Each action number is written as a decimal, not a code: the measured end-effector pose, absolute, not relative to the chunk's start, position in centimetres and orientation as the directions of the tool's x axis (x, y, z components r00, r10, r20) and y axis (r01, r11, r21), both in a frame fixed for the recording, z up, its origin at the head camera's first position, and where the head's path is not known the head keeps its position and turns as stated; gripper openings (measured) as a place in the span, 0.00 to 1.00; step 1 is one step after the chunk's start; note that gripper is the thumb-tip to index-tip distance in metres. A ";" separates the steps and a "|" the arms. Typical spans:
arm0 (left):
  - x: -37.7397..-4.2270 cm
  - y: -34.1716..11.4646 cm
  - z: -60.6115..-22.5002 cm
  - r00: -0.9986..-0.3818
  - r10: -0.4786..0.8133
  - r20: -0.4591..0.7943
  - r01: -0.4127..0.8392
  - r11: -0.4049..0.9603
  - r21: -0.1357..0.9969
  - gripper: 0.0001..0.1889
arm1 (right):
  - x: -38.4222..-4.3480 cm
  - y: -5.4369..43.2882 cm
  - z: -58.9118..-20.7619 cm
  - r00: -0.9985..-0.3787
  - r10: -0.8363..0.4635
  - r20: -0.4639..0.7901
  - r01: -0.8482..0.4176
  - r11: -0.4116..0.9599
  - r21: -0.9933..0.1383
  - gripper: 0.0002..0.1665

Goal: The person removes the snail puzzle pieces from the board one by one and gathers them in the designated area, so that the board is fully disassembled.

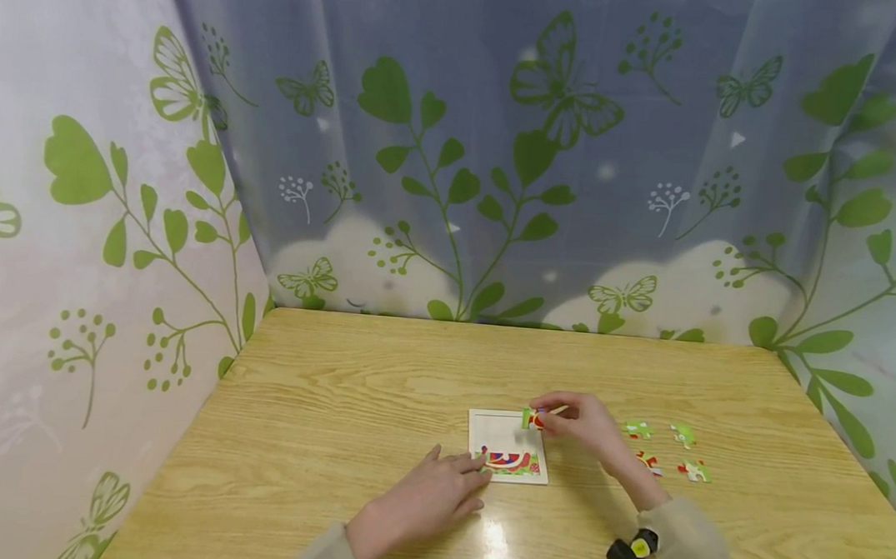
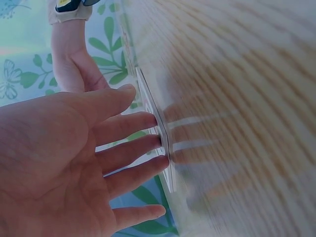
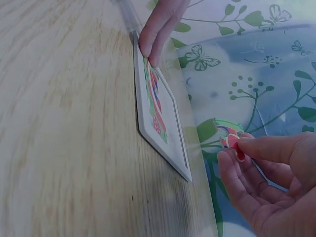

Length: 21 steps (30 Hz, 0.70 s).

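Observation:
A white puzzle tray [image 1: 497, 432] lies on the table, its near part filled with joined pieces [image 1: 511, 461] in red, green and blue. The left hand [image 1: 439, 489] rests its fairly straight fingertips on the tray's left near edge; the left wrist view shows those fingers [image 2: 131, 153] at the rim. Above the tray's far right corner, the right hand [image 1: 580, 427] pinches a puzzle piece [image 1: 534, 419] between thumb and fingers. In the right wrist view this puzzle piece [image 3: 231, 134] is green, red and blue, held off the tray.
Several loose puzzle pieces lie on the wooden table [image 1: 323, 391] right of the tray, among them a green one [image 1: 683, 435] and a green and white one [image 1: 695, 471]. A printed curtain [image 1: 452, 188] hangs behind the table and along both sides.

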State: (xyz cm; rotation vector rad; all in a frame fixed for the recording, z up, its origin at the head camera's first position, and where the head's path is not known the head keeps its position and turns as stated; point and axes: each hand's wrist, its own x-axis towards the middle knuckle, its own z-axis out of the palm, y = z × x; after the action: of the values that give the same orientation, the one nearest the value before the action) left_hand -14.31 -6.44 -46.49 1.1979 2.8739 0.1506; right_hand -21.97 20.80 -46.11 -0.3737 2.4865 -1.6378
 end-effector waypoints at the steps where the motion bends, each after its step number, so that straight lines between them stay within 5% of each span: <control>1: -14.3 -6.4 -46.5 -0.704 0.710 0.014 0.707 0.700 0.101 0.22 | -21.9 21.0 -46.1 -0.962 -0.274 0.017 -0.126 0.383 -0.915 0.15; 21: -14.4 -6.3 -46.4 -0.708 0.706 0.013 0.704 0.704 0.092 0.22 | -20.7 26.3 -45.7 -0.981 -0.192 0.011 -0.106 0.492 -0.864 0.18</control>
State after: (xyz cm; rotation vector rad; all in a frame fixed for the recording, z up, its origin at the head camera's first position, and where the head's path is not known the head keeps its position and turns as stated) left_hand -14.40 -6.35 -46.36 1.1906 2.8791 0.1407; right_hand -20.69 26.28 -45.74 -0.2640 2.6372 -1.5185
